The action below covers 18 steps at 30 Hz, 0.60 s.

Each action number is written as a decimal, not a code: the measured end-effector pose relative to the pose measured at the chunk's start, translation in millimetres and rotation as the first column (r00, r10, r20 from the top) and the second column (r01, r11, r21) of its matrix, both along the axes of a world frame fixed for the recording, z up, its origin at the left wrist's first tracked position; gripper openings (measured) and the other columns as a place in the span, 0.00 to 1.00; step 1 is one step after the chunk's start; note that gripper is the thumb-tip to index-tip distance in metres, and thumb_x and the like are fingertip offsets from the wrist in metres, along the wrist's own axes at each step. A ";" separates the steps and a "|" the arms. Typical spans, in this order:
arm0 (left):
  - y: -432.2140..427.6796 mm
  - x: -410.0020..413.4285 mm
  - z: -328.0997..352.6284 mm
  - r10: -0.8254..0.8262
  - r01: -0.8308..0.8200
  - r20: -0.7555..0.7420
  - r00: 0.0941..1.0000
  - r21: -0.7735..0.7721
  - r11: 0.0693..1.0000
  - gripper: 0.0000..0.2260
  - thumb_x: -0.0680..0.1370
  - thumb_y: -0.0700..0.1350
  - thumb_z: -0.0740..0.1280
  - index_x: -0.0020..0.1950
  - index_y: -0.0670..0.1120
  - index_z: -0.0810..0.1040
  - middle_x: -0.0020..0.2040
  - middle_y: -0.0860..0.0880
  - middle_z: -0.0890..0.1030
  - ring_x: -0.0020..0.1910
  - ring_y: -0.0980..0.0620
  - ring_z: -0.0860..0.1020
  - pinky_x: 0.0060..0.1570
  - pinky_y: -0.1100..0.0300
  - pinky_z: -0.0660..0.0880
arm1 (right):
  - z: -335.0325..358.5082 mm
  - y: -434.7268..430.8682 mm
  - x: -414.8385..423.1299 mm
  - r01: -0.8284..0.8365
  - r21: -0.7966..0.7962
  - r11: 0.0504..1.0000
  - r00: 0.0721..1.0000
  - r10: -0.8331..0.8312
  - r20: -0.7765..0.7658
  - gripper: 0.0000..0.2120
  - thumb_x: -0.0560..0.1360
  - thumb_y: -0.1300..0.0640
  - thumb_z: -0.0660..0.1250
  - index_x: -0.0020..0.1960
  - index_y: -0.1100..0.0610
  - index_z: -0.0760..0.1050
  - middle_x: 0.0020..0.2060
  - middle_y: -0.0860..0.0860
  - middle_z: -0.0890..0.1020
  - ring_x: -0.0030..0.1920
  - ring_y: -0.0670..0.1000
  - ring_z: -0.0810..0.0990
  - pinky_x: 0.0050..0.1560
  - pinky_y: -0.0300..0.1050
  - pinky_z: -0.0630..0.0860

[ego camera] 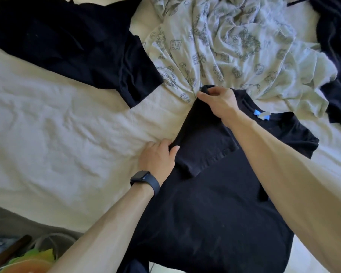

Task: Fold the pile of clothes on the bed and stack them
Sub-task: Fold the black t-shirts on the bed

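A black T-shirt (215,203) with a blue neck label lies flat on the bed in front of me, its left sleeve folded inward across the chest. My right hand (218,101) pinches the shirt's shoulder edge at the top of the fold. My left hand (158,157), with a dark watch on the wrist, grips the folded edge lower down at the shirt's left side. A pale printed garment (224,46) lies crumpled behind the shirt. Another black garment (73,42) is spread at the back left.
The cream bed sheet (57,138) stretches wide to the left of the shirt. More dark clothing (337,56) lies at the far right edge. Below the bed's near edge at bottom left sit a green-yellow object (37,257) and other clutter.
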<state>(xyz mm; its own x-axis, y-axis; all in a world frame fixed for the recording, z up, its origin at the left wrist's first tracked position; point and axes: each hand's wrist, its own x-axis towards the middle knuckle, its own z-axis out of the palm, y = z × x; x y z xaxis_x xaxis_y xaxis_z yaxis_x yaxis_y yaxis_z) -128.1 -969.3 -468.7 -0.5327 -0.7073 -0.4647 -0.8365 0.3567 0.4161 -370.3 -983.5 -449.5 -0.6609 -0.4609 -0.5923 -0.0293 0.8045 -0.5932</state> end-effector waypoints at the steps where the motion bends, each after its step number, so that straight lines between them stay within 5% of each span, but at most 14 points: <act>1: 0.5 0.6 2.1 -0.024 0.024 0.010 1.000 -0.033 0.999 0.18 0.83 0.59 0.58 0.62 0.47 0.77 0.51 0.48 0.82 0.52 0.45 0.76 0.41 0.56 0.67 | 2.6 2.9 4.6 0.014 -0.003 1.000 0.999 -0.014 -0.036 0.16 0.72 0.41 0.76 0.53 0.49 0.81 0.46 0.42 0.84 0.45 0.41 0.81 0.44 0.30 0.76; 3: -1.1 -0.7 6.6 -0.059 0.051 -0.051 0.997 -0.146 0.988 0.17 0.81 0.56 0.61 0.63 0.46 0.76 0.55 0.46 0.80 0.54 0.43 0.76 0.45 0.52 0.72 | 8.2 17.2 19.8 0.020 -0.012 1.000 0.978 -0.022 -0.205 0.19 0.75 0.41 0.71 0.61 0.50 0.78 0.51 0.43 0.82 0.52 0.44 0.80 0.49 0.32 0.74; 5: -3.9 -10.2 10.2 -0.152 0.094 -0.183 0.971 -0.292 0.952 0.19 0.80 0.50 0.65 0.68 0.43 0.74 0.65 0.44 0.76 0.61 0.41 0.75 0.53 0.47 0.75 | 12.3 46.0 45.8 -0.031 -0.002 1.000 0.896 0.026 -0.444 0.19 0.79 0.47 0.66 0.66 0.53 0.74 0.60 0.48 0.79 0.61 0.52 0.75 0.61 0.46 0.74; 8: -24.1 -46.6 7.9 -0.449 0.343 -0.176 0.876 -0.426 0.837 0.26 0.81 0.45 0.61 0.80 0.46 0.61 0.80 0.46 0.60 0.78 0.46 0.61 0.72 0.42 0.63 | 6.3 90.3 97.6 -0.091 0.068 0.993 0.773 0.114 -0.624 0.25 0.79 0.50 0.66 0.73 0.58 0.70 0.74 0.53 0.71 0.74 0.55 0.67 0.72 0.54 0.67; 11: -57.0 -88.7 -10.5 -0.727 0.717 0.152 0.669 -0.388 0.579 0.27 0.84 0.52 0.49 0.82 0.52 0.42 0.80 0.52 0.36 0.81 0.51 0.45 0.76 0.40 0.45 | -15.0 124.2 134.0 -0.224 0.301 0.927 0.775 0.357 -0.522 0.39 0.81 0.37 0.58 0.83 0.56 0.51 0.83 0.54 0.49 0.83 0.54 0.44 0.80 0.59 0.47; 13: -79.5 -103.3 -25.2 -0.789 0.834 0.295 0.538 -0.317 0.451 0.27 0.84 0.60 0.41 0.81 0.55 0.37 0.77 0.54 0.31 0.81 0.53 0.41 0.74 0.38 0.37 | -28.8 145.9 141.8 -0.276 0.414 0.867 0.773 0.456 -0.441 0.42 0.80 0.29 0.48 0.84 0.52 0.41 0.82 0.51 0.38 0.81 0.51 0.34 0.80 0.63 0.40; 15: -90.8 -104.3 -32.6 -0.778 0.846 0.345 0.525 -0.305 0.436 0.29 0.82 0.62 0.38 0.81 0.56 0.36 0.77 0.55 0.31 0.80 0.55 0.41 0.73 0.37 0.34 | -36.0 164.3 144.9 -0.259 0.459 0.850 0.777 0.466 -0.424 0.46 0.77 0.23 0.44 0.83 0.51 0.39 0.82 0.51 0.37 0.81 0.51 0.33 0.79 0.66 0.39; 18: -69.4 -95.3 -30.9 -0.698 0.731 0.260 0.667 -0.409 0.547 0.29 0.83 0.59 0.43 0.82 0.52 0.41 0.80 0.53 0.36 0.81 0.51 0.42 0.75 0.38 0.40 | -35.4 176.2 150.8 -0.196 0.460 0.866 0.800 0.413 -0.436 0.53 0.72 0.18 0.45 0.84 0.52 0.42 0.83 0.55 0.40 0.81 0.57 0.34 0.78 0.66 0.36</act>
